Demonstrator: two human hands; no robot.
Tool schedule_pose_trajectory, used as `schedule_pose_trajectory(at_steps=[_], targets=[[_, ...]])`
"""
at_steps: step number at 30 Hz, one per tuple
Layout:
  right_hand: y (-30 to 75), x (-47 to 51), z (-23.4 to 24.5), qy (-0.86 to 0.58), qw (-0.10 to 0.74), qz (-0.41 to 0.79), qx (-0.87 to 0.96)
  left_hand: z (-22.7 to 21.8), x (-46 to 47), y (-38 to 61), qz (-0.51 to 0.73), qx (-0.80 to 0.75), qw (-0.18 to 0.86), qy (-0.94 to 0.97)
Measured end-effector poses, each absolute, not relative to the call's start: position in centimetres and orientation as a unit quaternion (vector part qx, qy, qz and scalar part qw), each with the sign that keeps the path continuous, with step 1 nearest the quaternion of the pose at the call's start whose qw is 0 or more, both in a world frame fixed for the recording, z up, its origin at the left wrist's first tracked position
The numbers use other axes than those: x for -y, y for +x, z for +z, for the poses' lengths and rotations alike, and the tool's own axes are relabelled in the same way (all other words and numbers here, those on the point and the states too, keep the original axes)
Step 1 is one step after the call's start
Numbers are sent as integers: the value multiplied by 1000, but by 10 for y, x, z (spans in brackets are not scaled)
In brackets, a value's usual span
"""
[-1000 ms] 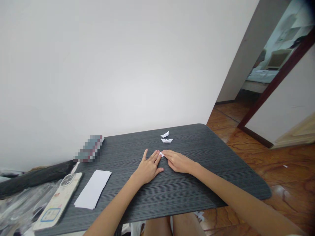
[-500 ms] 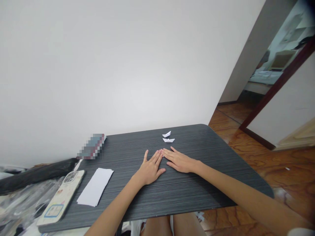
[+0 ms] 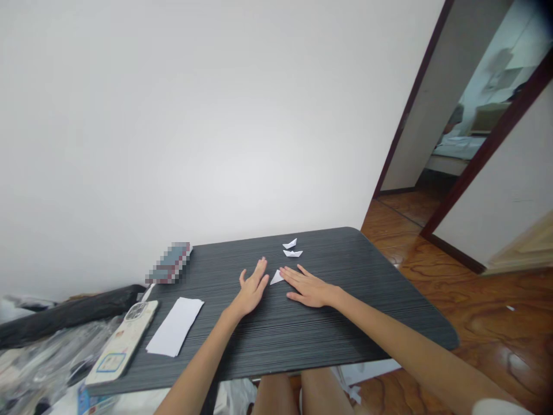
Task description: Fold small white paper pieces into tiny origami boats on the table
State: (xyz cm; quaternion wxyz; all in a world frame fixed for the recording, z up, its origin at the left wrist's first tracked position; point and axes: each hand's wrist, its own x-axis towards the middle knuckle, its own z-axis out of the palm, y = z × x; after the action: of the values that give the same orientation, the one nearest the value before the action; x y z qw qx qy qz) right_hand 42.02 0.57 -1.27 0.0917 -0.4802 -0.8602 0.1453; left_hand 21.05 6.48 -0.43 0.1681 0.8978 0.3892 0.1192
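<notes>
A small folded piece of white paper (image 3: 276, 278) lies on the dark table (image 3: 242, 357), its left part showing as a slanted corner. My right hand (image 3: 307, 287) rests flat over the paper's right side, fingers stretched out and pointing left. Just left of the paper is my left hand (image 3: 253, 289), apart from it, with fingers extended and the thumb spread; nothing is in it. Beyond the hands sit two small white paper boats, one nearer (image 3: 292, 253) and one farther (image 3: 290, 244).
A stack of white paper sheets (image 3: 175, 327) lies at the table's left, beside a phone in a pale case (image 3: 123, 343). A blurred-out box or book (image 3: 170, 263) is at the back left corner. The white wall (image 3: 242, 144) stands behind the table.
My left hand has lifted off the paper and moved left, uncovering its left corner. The right hand stays on the paper. The camera view has shifted slightly.
</notes>
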Motion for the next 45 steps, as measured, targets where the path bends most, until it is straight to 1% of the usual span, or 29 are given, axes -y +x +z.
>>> schedule_pose_trajectory(at_steps=[3, 11, 15, 19, 21, 24, 29, 32, 35, 37, 39, 41, 45], targets=[[420, -6, -13, -486, 93, 141, 857, -9, -60, 206, 77, -329, 141, 931], [418, -5, -14, -493, 97, 139, 853, -8, -56, 200, 57, -259, 59, 962], [415, -4, -13, -500, 95, 147, 848, -5, -56, 198, 49, -258, 63, 963], [414, -4, -13, -503, 121, 157, 841, -7, -58, 207, 79, -301, 96, 945], [414, -5, -15, -511, 147, 165, 831, -9, -59, 218, 115, -338, 102, 928], [413, -7, -21, -520, 201, 169, 813, -11, -63, 236, 165, -355, 92, 916], [413, -19, -26, -505, 331, 162, 781, -10, -72, 253, 159, -330, 67, 928], [416, -34, -27, -496, 389, 185, 754, -9, -78, 254, 160, -309, 54, 936], [419, -47, -32, -533, 462, 216, 675, -8, -83, 254, 197, -317, 91, 923], [417, -53, -36, -570, 510, 263, 588, -8, -85, 254, 233, -334, 127, 905], [412, -55, -39, -575, 530, 344, 519, -10, -86, 255, 267, -352, 154, 883], [406, -56, -40, -544, 537, 408, 500, -13, -86, 258, 289, -354, 176, 872], [397, -57, -41, -544, 541, 408, 495, -18, -83, 265, 310, -328, 206, 868]])
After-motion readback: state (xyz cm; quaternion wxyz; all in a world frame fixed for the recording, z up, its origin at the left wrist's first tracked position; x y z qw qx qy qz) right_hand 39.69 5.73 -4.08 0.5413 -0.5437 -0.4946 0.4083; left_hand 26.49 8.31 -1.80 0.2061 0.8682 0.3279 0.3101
